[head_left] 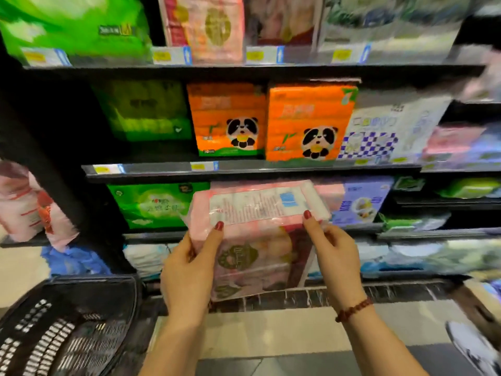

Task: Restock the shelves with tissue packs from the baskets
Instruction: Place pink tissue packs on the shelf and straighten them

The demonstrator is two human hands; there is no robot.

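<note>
- The pink tissue pack (257,240) is in mid-air at the centre of the view, held upright in front of the lower shelf (151,236). It is not yet set down.
- The left hand (189,270) grips the pack's edge at 9 o'clock. Its thumb lies on the front face and its fingers (187,248) curl round behind.
- The right hand (336,256) grips the edge at 3 o'clock, with the thumb pressed near the upper corner and the other fingers bent round the side. A bead bracelet (352,310) sits on that wrist.
- On the shelf behind the pack, a green pack (154,204) stands at 9 o'clock of it and a purple pack (360,202) at 3 o'clock. Something pink shows between them, so this is probably the slot for this product, though how much room is left there is hidden.
- The row above, at 12 o'clock, holds two orange panda packs (306,123) and looks well filled.
- The dark basket (67,329) sits on the floor at 7 o'clock. Its inside is too dark and blurred to tell whether any packs remain.
- My judgement is that this pack is mid-placement and the shelves are mostly stocked. What is left depends on the basket.
</note>
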